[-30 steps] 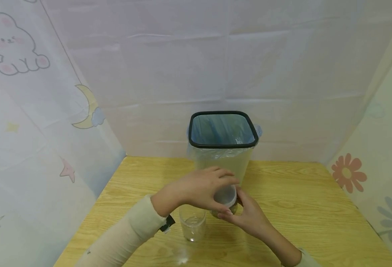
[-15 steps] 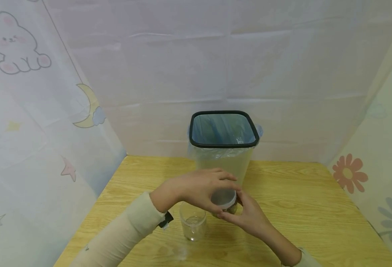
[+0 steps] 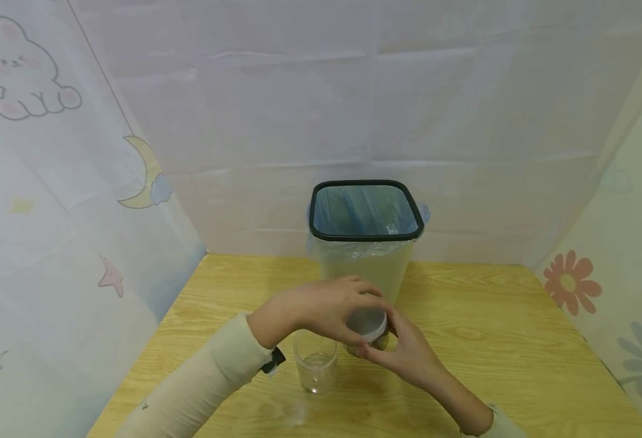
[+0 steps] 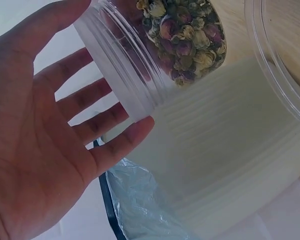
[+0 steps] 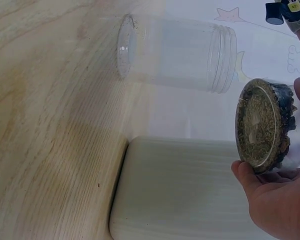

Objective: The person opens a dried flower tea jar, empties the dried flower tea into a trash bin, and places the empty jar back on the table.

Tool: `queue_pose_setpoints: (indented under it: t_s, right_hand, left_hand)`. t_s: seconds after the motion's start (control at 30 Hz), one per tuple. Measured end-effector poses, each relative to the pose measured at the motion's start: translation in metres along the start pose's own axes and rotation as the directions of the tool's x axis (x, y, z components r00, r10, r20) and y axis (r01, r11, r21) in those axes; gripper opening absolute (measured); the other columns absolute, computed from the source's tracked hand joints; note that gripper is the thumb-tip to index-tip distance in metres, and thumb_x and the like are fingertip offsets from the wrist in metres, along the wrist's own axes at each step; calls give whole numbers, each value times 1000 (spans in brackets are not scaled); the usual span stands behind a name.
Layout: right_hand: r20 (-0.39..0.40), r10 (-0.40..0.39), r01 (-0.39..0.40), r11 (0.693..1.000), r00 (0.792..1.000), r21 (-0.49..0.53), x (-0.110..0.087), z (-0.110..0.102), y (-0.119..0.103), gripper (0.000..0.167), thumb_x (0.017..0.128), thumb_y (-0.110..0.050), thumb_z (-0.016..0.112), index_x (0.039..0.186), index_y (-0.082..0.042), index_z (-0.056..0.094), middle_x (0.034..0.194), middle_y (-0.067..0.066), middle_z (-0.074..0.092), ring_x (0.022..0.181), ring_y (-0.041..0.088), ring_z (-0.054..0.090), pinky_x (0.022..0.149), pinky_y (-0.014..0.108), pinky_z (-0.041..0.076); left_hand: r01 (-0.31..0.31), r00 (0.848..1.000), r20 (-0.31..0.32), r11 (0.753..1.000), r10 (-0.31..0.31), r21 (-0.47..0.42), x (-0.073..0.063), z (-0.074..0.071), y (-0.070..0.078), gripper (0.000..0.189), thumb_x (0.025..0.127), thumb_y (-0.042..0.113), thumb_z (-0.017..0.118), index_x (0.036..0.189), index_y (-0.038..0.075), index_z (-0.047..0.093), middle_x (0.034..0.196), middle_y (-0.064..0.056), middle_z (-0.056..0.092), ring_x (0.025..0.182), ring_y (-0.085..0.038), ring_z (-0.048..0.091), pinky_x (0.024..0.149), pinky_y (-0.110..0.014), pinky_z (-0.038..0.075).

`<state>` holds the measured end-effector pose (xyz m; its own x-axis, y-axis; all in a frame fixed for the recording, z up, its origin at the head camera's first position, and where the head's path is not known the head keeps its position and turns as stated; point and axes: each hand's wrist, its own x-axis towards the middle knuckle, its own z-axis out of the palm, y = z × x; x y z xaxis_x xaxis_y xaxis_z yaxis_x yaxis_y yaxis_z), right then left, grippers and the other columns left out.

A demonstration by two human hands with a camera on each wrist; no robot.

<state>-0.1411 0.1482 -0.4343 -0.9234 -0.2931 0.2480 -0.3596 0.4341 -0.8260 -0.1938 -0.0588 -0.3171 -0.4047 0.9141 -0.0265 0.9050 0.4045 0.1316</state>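
A clear jar of dried flower buds [image 4: 187,40] is between my hands, raised off the table and slightly tilted. My left hand [image 3: 326,309] arches over its top, thumb and fingers spread round the rim of the whitish lid [image 4: 117,65]. My right hand [image 3: 413,356] grips the jar's side from the right, its fingers partly hidden behind it. In the right wrist view, brownish bits cover the inside of the jar's base [image 5: 257,125]. A second clear jar [image 3: 315,365], lidless with nothing in it, stands upright on the table below my left wrist.
Behind the hands stands a pale bin [image 3: 367,267] with a black rim and a bluish plastic liner [image 3: 365,210]. The wooden table [image 3: 479,328] meets a pale backdrop [image 3: 255,121] at the back, with printed sheets on both sides.
My left fingers and wrist have shifted slightly about the lid, and the fingertips of both hands now meet at its far side. The jar stays at nearly the same spot.
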Motion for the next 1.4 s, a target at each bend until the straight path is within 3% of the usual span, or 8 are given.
queue_pose_setpoints:
  t_s: [0.33,0.63,0.9,1.17,1.3,1.4]
  right_hand:
    - [-6,-34,34,999,999,6,0,-2,3,85,84,-39,84,153,-24,38,139,-1,59,119,20,62,96,37,55]
    - [9,-44,43,997,999,71,2,-2,5,83,85,-35,84,154,-30,38,135,-3,60,116,18,63,92,33,55]
    - [11,-26,25,997,1000,80,1,-1,5,86,85,-35,84,156,-28,35,138,-2,57,117,19,62,94,31,54]
    - [0,-18,18,998,1000,61,0,0,6,85,85,-37,84,154,-23,38,140,0,57,119,21,62,96,36,54]
    - [-14,-39,40,999,999,35,0,1,6,84,84,-36,85,152,-17,40,141,3,57,121,23,61,99,40,53]
    - [-19,-29,29,999,999,22,-1,1,6,86,82,-37,86,152,-16,39,141,3,57,121,23,61,100,38,53]
  left_hand:
    - [120,993,-19,989,-119,81,5,3,9,64,91,58,69,146,31,53,139,3,55,126,-16,51,91,-28,53]
    - [242,970,-25,964,-241,113,8,5,17,75,88,77,55,146,30,52,133,2,57,116,-16,55,83,-31,55]
    - [269,963,-35,950,-267,158,8,10,18,81,88,80,49,150,26,49,133,2,57,117,-18,56,82,-33,56]
    - [225,974,-54,962,-219,157,6,13,14,85,88,82,45,153,28,44,147,0,51,131,-22,51,93,-40,55]
    - [103,993,-63,988,-97,116,4,10,6,81,89,73,58,155,28,42,154,1,44,140,-21,43,104,-39,49]
    - [-12,998,-67,997,17,71,1,6,0,77,89,60,70,153,27,44,154,2,43,142,-19,39,110,-35,44]
